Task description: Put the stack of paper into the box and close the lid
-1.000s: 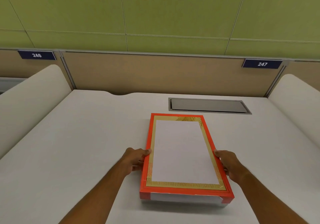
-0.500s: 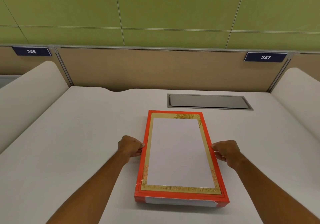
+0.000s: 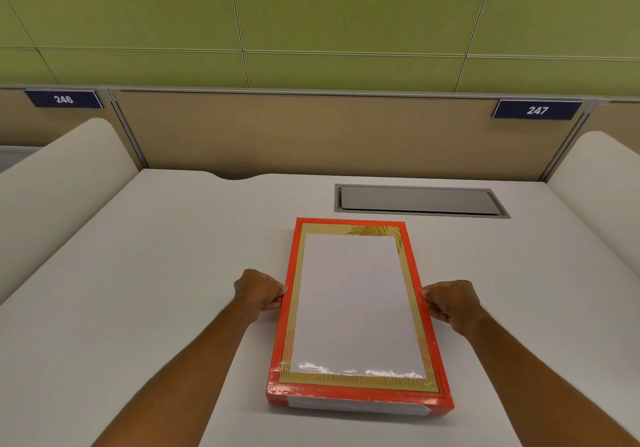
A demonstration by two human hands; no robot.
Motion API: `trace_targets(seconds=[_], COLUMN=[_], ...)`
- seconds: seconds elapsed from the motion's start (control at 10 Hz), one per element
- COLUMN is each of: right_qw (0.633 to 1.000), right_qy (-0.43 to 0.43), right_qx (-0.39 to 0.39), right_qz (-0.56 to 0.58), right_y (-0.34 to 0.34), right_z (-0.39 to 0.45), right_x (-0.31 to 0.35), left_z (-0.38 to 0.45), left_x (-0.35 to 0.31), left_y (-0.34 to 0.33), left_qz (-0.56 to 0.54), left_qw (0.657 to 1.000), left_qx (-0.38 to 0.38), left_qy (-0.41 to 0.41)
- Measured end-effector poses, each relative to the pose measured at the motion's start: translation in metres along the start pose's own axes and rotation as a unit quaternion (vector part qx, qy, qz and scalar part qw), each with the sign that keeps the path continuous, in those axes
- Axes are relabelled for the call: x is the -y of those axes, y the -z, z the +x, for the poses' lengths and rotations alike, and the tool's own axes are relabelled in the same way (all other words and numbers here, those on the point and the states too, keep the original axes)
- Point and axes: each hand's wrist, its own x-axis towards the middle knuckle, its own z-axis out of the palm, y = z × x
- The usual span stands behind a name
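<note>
— How is the scene lit?
— Evenly and brightly, from above; only soft, faint shadows are cast under the arms and along the near edge of the box

— Any glare or blur?
— White glare is seen on the glossy lid near its front edge. Focus is sharp throughout, though straight lines are bowed toward the edges by the wide lens

Open desk surrounds box; partitions flank.
</note>
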Motion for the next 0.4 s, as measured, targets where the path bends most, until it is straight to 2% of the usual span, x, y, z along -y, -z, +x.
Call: trace_targets(seconds=[0.1,0.2,0.3,0.4], right_qw=[0.998,0.976,0.947,0.892], right_qy=[0.035,0.128,0.197,0.303], right_qx=[-0.023,-0.092,-0.145,-0.179], right_qz=[-0.041,-0.150,-0.206,-0.285], right_y=[-0.003,-0.013,-0.021,-0.034], right_z=[-0.004,-0.023,-0.039,-0.055], right_x=[-0.001,0.003,0.012,0.031], left_z=[-0.004,-0.014,-0.023,-0.037], left_x=[0.001,-0.001,-0.012,-0.037], left_y=[-0.002,-0.004,-0.006,-0.009], left_qz=[0.036,0.117,0.130,0.174], left_qw=[0.998,0.983,0.972,0.943], left_qx=[-0.017,-0.042,-0.050,-0.064], left_qy=[-0.043,-0.137,-0.189,-0.277])
